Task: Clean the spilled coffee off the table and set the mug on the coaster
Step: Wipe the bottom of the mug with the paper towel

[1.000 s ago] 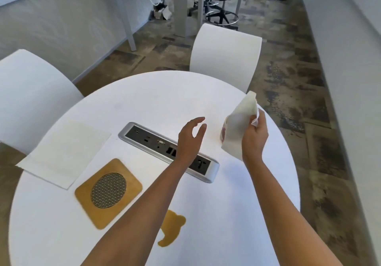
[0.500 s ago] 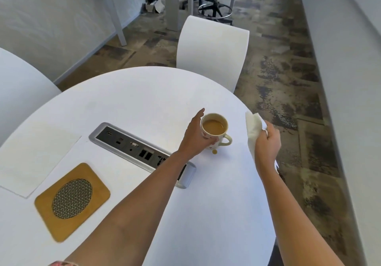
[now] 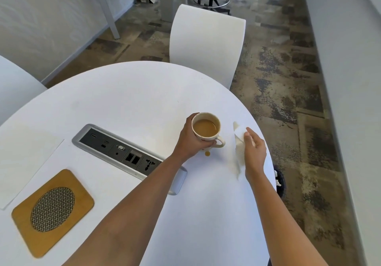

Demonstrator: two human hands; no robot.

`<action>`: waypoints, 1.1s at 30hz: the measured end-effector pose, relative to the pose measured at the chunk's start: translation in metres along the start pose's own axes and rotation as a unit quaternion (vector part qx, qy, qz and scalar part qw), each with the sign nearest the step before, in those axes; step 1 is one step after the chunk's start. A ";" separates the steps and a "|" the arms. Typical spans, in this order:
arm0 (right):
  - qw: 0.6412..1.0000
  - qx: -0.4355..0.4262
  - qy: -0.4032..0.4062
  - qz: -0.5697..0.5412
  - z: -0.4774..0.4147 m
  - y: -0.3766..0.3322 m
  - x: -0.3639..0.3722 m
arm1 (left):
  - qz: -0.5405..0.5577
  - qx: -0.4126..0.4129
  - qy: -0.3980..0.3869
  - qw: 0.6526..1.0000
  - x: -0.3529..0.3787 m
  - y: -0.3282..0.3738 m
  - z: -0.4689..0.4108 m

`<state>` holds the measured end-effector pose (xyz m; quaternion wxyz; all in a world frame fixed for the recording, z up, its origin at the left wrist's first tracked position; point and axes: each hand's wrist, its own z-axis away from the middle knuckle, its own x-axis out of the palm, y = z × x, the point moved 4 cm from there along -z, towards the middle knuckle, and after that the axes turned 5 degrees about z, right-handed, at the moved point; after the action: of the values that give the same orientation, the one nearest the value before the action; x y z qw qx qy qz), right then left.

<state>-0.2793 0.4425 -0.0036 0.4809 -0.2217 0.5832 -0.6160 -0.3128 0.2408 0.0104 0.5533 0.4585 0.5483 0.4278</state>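
Coaster first: the square amber-brown coaster with a woven metal mesh oval (image 3: 52,212) lies bare near the worktop's left edge, nothing on it, so that placement is not yet done. Beyond it, past the grey recessed socket panel (image 3: 127,154), a small tan coffee drop (image 3: 207,153) sits on the round white worktop (image 3: 127,100), just below the mug's base, so wiping seems unfinished too. The left hand (image 3: 191,140) wraps its grip around the cream ceramic mug (image 3: 206,129), which stands upright near the right edge, filled about halfway with milky brown coffee, handle pointing right. Whether it rests on the surface or is lifted, I cannot tell. The right hand (image 3: 254,150) is closed on a crumpled white paper napkin (image 3: 239,140) by that edge.
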 end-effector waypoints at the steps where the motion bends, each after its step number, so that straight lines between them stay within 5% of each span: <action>1: 1.000 0.006 -0.002 -0.011 0.000 0.002 0.001 | -0.005 0.001 0.009 1.000 0.000 0.001 0.001; 15: 0.982 0.028 0.038 -0.180 0.022 -0.005 0.014 | 0.033 0.018 0.053 0.998 -0.011 0.089 -0.008; 27: 0.961 -0.096 0.088 -0.243 0.069 -0.060 0.020 | 0.003 0.044 0.065 0.997 -0.013 0.145 0.002; 33: 0.953 -0.075 0.070 -0.286 0.061 -0.076 0.022 | -0.015 0.067 0.046 0.997 -0.007 0.159 0.014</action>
<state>-0.2633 0.3825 0.0743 0.2247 -0.3708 0.5726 -0.6958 -0.2948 0.2670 0.1673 0.5021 0.4664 0.6069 0.4025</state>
